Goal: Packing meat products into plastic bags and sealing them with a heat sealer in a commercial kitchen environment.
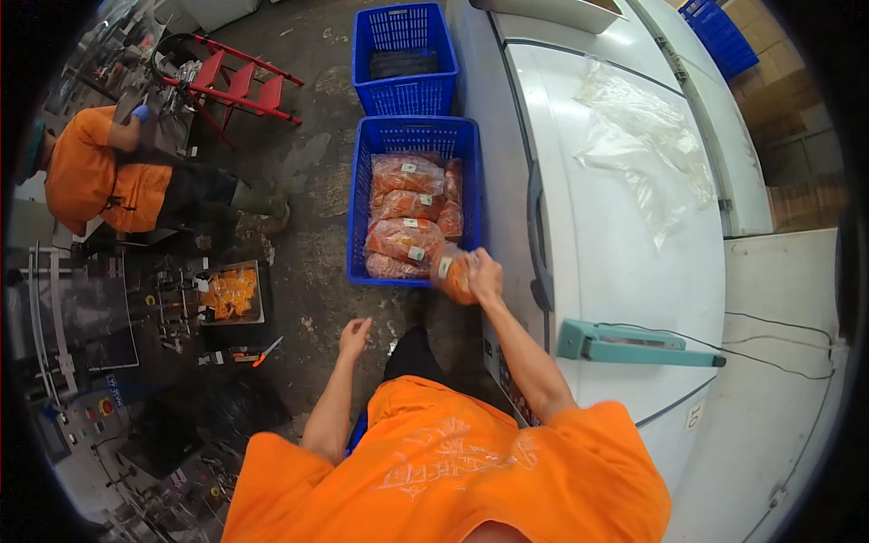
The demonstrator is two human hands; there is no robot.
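My right hand [486, 275] grips the end of a clear plastic bag of orange contents [456, 273], which hangs over the near right corner of a blue plastic crate [358, 203]. Inside that crate lie several similar filled bags [407, 173] with small pale labels. Left of my legs and short of the crate, my left hand [355, 337] is raised with nothing in it, its fingers bent; how far apart they are is unclear. The held bag is slightly blurred.
Beyond stands another blue crate [400, 88] with dark contents. White chest freezers run along the right, bearing plastic film [631, 142] and a teal sealer [631, 344]. At left are a red step ladder [237, 85], a co-worker [102, 170], machinery and a tray of orange packets [261, 305].
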